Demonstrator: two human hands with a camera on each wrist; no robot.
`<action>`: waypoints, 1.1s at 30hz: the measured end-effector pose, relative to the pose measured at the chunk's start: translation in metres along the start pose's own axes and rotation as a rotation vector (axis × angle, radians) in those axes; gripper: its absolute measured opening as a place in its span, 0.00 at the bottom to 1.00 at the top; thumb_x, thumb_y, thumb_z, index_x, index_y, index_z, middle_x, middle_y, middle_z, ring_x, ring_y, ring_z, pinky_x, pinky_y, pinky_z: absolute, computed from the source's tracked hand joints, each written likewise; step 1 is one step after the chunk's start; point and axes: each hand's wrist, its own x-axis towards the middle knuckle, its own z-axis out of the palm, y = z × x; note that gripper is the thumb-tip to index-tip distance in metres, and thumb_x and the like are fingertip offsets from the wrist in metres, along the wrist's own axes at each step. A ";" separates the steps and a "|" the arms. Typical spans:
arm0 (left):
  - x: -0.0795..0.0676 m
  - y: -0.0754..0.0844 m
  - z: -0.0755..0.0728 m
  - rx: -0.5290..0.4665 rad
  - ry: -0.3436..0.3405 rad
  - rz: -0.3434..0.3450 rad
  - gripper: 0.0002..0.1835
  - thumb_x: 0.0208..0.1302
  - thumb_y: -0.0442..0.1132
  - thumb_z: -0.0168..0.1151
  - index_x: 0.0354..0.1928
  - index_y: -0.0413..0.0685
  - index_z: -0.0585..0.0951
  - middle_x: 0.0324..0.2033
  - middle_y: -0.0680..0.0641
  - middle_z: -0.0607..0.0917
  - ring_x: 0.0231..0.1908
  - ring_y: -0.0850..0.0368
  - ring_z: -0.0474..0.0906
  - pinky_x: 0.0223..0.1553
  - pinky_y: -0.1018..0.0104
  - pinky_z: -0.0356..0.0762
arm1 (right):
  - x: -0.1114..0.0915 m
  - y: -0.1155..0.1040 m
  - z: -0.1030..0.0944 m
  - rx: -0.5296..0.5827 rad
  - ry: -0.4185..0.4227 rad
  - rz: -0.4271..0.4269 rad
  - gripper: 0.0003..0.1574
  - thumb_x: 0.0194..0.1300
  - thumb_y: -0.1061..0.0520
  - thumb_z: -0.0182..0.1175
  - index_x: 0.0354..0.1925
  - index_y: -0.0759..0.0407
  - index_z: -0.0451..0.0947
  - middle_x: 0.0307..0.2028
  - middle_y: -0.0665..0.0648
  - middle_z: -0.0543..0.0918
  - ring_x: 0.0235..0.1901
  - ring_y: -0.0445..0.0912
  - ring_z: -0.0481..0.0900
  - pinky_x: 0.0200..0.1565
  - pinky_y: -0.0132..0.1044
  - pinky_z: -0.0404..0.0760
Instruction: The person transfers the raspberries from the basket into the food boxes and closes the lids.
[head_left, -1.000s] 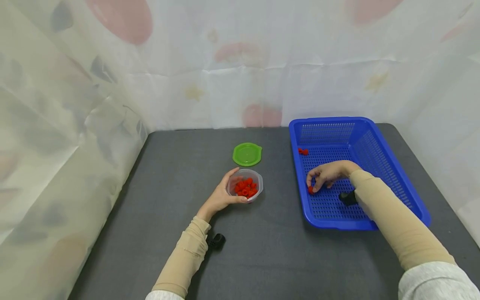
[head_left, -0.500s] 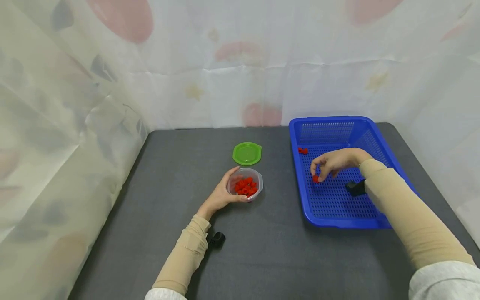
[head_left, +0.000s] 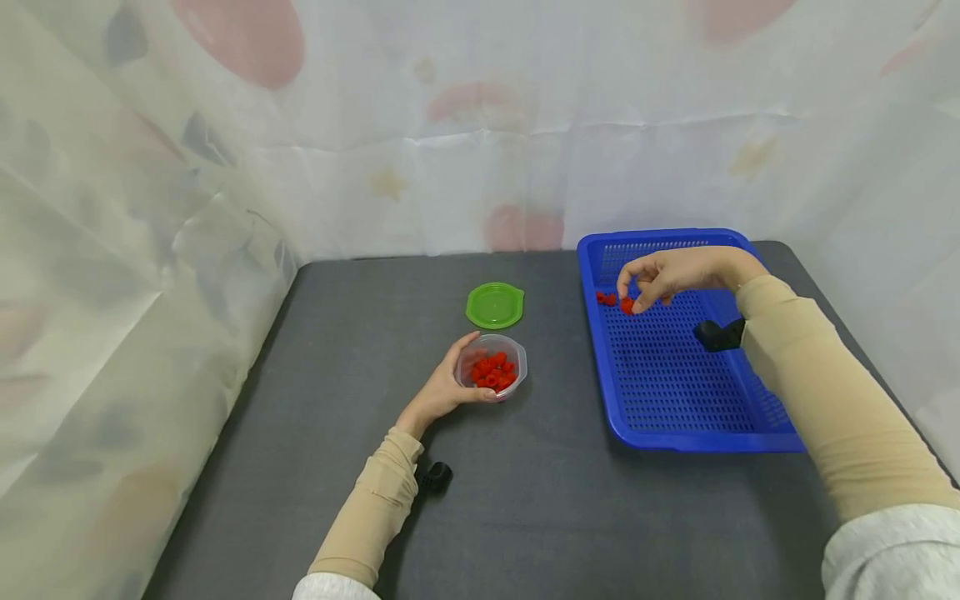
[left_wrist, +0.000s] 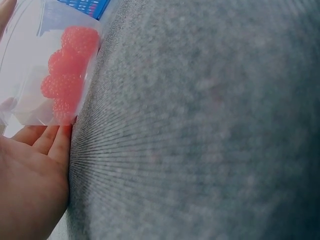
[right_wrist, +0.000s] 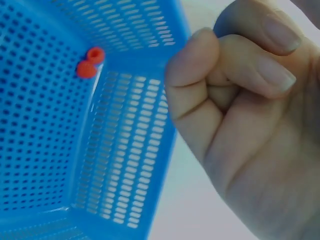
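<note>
My left hand (head_left: pixel 438 396) grips a clear plastic container (head_left: pixel 522 360) by its side, thumb on the near side and fingers round the far side. Several red raspberries (head_left: pixel 492 372) are heaped inside it; the left wrist view shows raspberries (left_wrist: pixel 75 65) through the container wall. Over the back left of a blue basket (head_left: pixel 675 392), my right hand (head_left: pixel 667 275) pinches one raspberry (head_left: pixel 627 306) between thumb and fingertips. Two loose raspberries (right_wrist: pixel 90 62) lie in the basket's corner, just left of those fingertips in the head view. The held raspberry is hidden in the right wrist view.
Just behind the container, a green lid (head_left: pixel 495 306) lies flat on the dark grey table (head_left: pixel 337 350). The basket has raised, slotted walls and stands on the table's right side. Patterned white curtains (head_left: pixel 450 167) hang behind and along both sides.
My right hand has lifted the raspberry from the basket's left side and carried it toward the back, near the two loose ones. My left hand and the container have stayed put.
</note>
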 end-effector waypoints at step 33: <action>-0.001 0.003 0.001 -0.017 0.004 -0.004 0.51 0.49 0.34 0.72 0.71 0.53 0.50 0.66 0.38 0.64 0.68 0.45 0.58 0.66 0.47 0.59 | 0.106 -0.076 0.053 0.000 -0.037 -0.199 0.18 0.60 0.53 0.62 0.48 0.52 0.71 0.21 0.50 0.66 0.20 0.42 0.57 0.27 0.33 0.60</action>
